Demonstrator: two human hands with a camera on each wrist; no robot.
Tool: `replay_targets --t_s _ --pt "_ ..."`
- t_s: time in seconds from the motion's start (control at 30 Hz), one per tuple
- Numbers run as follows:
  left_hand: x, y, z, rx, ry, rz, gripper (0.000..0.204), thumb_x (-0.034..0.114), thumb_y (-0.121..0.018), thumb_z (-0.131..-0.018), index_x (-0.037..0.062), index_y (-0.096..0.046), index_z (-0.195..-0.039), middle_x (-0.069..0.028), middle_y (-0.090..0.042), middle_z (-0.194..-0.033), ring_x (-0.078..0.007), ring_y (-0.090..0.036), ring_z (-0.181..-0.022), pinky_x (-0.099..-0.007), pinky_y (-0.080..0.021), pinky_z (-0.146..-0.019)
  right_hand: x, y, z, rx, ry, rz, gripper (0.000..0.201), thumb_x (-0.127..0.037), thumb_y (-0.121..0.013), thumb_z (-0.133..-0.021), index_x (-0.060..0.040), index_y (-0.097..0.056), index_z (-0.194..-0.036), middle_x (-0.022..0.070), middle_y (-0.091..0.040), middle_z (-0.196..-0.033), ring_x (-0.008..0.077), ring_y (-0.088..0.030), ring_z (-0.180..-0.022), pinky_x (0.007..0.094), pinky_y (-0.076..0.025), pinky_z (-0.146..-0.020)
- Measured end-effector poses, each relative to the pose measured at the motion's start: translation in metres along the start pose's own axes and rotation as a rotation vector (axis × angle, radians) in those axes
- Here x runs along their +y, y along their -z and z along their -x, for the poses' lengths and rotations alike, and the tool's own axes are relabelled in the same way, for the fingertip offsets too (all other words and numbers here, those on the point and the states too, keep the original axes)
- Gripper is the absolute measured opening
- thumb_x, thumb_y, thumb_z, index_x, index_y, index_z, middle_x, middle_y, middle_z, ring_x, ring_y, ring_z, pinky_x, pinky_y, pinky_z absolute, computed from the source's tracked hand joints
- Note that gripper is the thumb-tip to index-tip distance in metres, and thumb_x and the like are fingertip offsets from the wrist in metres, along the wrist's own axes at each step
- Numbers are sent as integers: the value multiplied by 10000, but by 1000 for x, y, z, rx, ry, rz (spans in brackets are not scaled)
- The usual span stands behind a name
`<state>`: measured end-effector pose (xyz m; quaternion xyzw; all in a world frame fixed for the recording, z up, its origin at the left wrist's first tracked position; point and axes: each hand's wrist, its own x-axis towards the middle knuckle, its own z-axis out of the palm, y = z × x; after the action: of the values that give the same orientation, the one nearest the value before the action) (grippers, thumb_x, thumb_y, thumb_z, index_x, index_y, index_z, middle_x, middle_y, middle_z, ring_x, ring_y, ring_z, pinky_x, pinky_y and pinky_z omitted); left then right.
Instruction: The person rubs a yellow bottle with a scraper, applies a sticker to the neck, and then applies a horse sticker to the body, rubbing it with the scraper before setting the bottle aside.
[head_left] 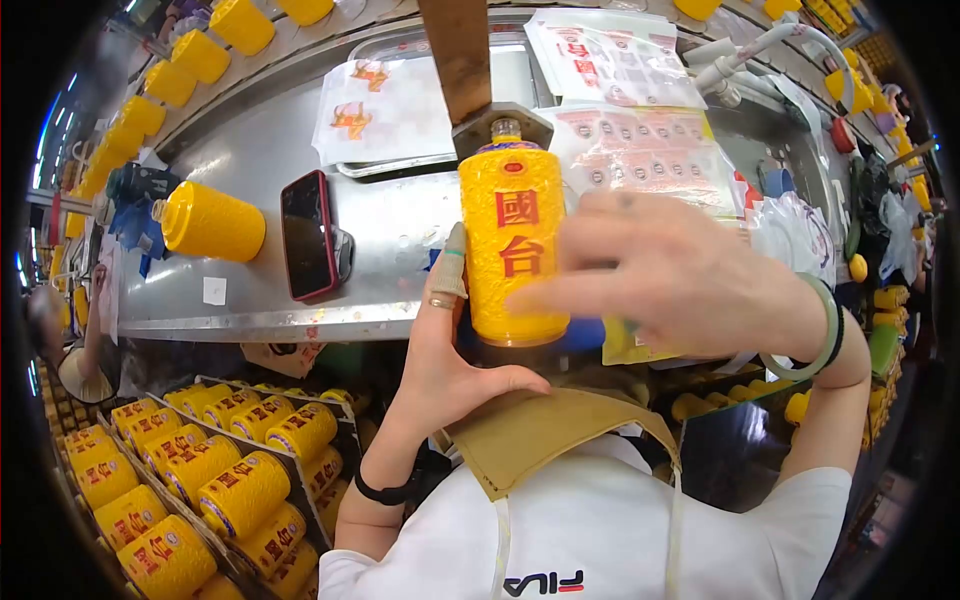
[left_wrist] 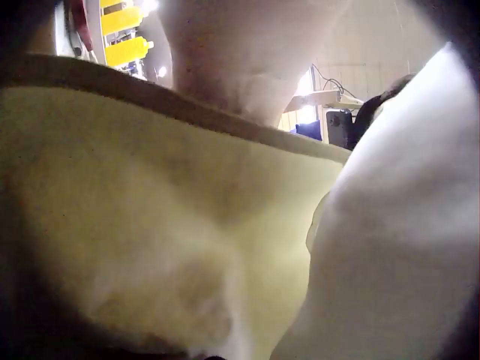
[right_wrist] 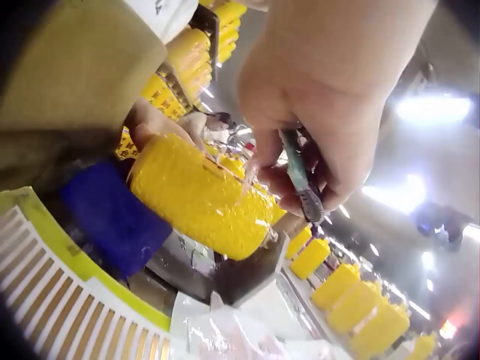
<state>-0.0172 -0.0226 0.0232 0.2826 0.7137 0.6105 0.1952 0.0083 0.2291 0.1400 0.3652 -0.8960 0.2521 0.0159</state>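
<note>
A yellow bottle [head_left: 515,240] with red characters lies with its neck at a metal notched holder [head_left: 503,125] on a bar. My left hand [head_left: 432,365] supports it from the side and beneath, index finger straight along it and thumb apart from it; its other fingers are hidden. Over the bottle's right side is my right hand [head_left: 680,265], its fingertips blurred close to the red characters. In the right wrist view, the right hand's curled fingers grip a slim green-handled tool [right_wrist: 294,165] with a dark end. A pinkish translucent strip [right_wrist: 250,176] shows between fingertips and bottle. The left wrist view shows mostly apron [left_wrist: 150,202].
Printed film sheets [head_left: 630,150] lie right of the bar, paper with orange prints [head_left: 380,110] left of it. A phone [head_left: 308,235] and another yellow bottle [head_left: 215,222] are on the metal bench [head_left: 400,190]. Crated bottles [head_left: 245,490] stand at lower left.
</note>
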Motion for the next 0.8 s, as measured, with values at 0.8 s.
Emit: replay_targets --t_s 0.8 --pt "12 -11 -1 33 177 606 826 3 -534 -1013 2 -53 -1685 -170 -180 -1735 -282 -224 -1590 -427 -197 -1281 -28 -109 28 658 -922 -952 295 -130 -797 -938 -82 -529 -1053 -53 -457 -866 45 -420 -778 218 -372 -697"
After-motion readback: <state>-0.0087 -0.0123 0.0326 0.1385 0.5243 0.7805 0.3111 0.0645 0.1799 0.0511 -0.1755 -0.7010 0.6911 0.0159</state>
